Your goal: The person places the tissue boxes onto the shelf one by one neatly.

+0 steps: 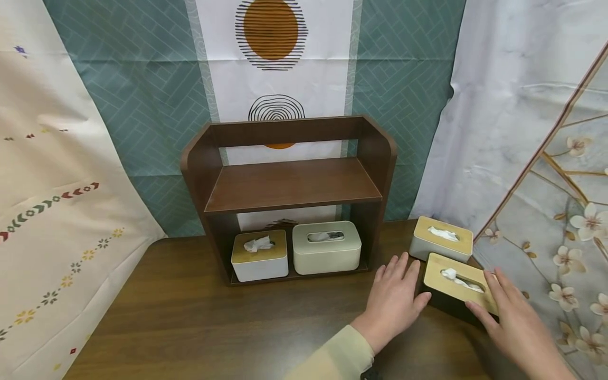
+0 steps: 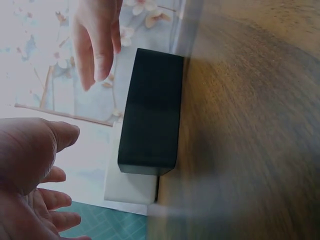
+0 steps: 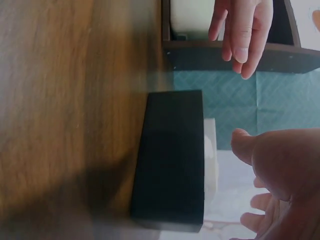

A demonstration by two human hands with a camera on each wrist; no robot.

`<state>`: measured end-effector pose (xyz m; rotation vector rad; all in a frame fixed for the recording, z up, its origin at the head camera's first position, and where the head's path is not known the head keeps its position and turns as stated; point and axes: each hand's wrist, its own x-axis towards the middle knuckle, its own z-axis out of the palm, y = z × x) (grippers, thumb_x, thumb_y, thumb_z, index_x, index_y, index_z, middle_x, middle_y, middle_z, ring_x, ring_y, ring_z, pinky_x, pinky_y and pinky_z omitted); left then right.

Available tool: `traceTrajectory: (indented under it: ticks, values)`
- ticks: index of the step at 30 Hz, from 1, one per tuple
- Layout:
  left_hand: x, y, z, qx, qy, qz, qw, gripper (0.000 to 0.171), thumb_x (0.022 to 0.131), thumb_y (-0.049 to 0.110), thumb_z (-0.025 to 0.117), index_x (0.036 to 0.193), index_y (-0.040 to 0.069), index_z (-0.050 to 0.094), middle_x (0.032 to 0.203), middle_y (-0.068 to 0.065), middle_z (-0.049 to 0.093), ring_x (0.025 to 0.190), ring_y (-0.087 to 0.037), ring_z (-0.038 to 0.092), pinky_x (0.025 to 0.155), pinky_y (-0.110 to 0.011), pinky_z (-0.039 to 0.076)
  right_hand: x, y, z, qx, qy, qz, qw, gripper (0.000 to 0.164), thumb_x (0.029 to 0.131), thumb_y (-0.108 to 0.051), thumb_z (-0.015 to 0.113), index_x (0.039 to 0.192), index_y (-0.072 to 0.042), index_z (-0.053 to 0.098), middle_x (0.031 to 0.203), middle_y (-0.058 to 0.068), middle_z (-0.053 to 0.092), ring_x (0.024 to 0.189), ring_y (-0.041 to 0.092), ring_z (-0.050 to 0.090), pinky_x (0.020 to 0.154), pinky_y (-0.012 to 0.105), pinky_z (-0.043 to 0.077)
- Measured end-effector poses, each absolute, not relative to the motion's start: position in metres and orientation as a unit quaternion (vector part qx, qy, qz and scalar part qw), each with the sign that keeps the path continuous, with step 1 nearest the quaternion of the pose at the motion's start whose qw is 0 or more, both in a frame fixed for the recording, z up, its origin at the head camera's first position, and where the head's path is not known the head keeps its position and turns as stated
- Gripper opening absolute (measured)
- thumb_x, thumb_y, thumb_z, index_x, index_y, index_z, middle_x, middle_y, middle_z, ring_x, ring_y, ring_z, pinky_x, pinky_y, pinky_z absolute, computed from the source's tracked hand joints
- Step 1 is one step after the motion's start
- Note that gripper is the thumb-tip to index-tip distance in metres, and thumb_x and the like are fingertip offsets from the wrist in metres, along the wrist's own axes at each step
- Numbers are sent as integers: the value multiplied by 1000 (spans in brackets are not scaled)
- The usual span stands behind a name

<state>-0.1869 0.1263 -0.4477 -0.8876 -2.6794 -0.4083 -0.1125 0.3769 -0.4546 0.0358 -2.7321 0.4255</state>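
Observation:
A black tissue box (image 1: 453, 305) with a light wooden lid (image 1: 437, 282) sits on the table at the right, white tissue poking from its slot. My left hand (image 1: 391, 295) hovers by its left end, fingers extended and thumb spread. Over its right end is my right hand (image 1: 515, 322), its fingers long and loosely bent. Both wrist views show space between the hands and the black box (image 2: 150, 110); neither holds anything. Just behind it stands a pale grey tissue box (image 1: 434, 250) with a wooden lid, partly hidden by the black one.
A dark brown two-tier shelf (image 1: 294, 184) stands at the back middle. Its lower tier holds a white tissue box (image 1: 261, 269) with a wooden lid and a cream tissue box (image 1: 328, 259). Patterned cloths hang behind and at both sides of the wooden table (image 1: 204, 327).

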Motion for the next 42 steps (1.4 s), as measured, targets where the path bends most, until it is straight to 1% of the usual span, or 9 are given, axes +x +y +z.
traceTrajectory:
  ticks: [7, 13, 17, 24, 29, 33, 37, 40, 42]
  values:
    - [-191, 141, -451, -311, -929, -153, 129, 68, 109, 59, 63, 166, 23, 51, 173, -2, 43, 158, -21, 43, 123, -43, 42, -108, 390, -463, -23, -974, 155, 164, 91, 113, -39, 67, 171, 9, 17, 172, 43, 12, 149, 71, 24, 100, 88, 31]
    - [-192, 151, -452, -316, -929, -148, 124, 69, 110, 60, 61, 167, 23, 49, 172, 0, 44, 157, -20, 44, 122, -41, 43, -105, 397, -468, -40, -978, 150, 139, 90, 114, -40, 65, 170, 10, 17, 170, 46, 12, 148, 73, 22, 99, 90, 30]
    - [-194, 156, -454, -317, -930, -146, 113, 71, 110, 62, 60, 168, 23, 48, 173, 0, 43, 158, -19, 43, 122, -39, 42, -105, 402, -472, -56, -980, 153, 112, 91, 114, -44, 62, 169, 11, 15, 168, 49, 9, 145, 76, 22, 98, 90, 30]
    - [-195, 163, -460, -315, -933, -145, 96, 71, 109, 63, 59, 168, 25, 48, 173, 0, 43, 156, -17, 45, 121, -38, 43, -107, 412, -480, -75, -982, 165, 52, 99, 114, -57, 54, 167, 15, 12, 165, 52, 3, 138, 80, 24, 98, 89, 33]
    - [-195, 169, -463, -317, -932, -149, 90, 72, 108, 64, 61, 167, 25, 49, 173, -1, 43, 154, -16, 48, 120, -38, 44, -107, 416, -484, -79, -981, 174, 27, 102, 114, -60, 53, 167, 16, 11, 165, 52, -1, 135, 82, 26, 97, 87, 37]
    - [-195, 172, -467, -317, -932, -152, 85, 71, 107, 63, 63, 166, 25, 50, 172, -1, 44, 153, -13, 48, 119, -38, 45, -108, 418, -486, -88, -979, 182, 2, 104, 113, -64, 50, 167, 14, 7, 165, 52, -5, 135, 82, 26, 96, 87, 39]
    - [-195, 174, -470, -318, -933, -149, 81, 71, 107, 63, 64, 165, 25, 51, 171, 0, 45, 154, -10, 46, 118, -38, 45, -107, 419, -487, -97, -978, 185, -20, 106, 113, -67, 48, 168, 11, 2, 162, 55, -3, 133, 83, 28, 95, 86, 40]
    - [-196, 176, -472, -318, -934, -145, 80, 71, 107, 64, 64, 165, 26, 52, 169, 2, 48, 154, -8, 45, 117, -38, 46, -108, 420, -488, -96, -977, 187, -26, 107, 113, -67, 48, 169, 10, -1, 159, 57, 3, 133, 83, 28, 95, 87, 40]
    - [-197, 176, -474, -318, -934, -142, 78, 71, 106, 64, 65, 165, 26, 52, 168, 2, 49, 153, -7, 46, 116, -37, 46, -108, 420, -488, -88, -977, 193, -19, 107, 113, -64, 49, 168, 12, -1, 158, 57, 9, 135, 82, 27, 98, 87, 38]
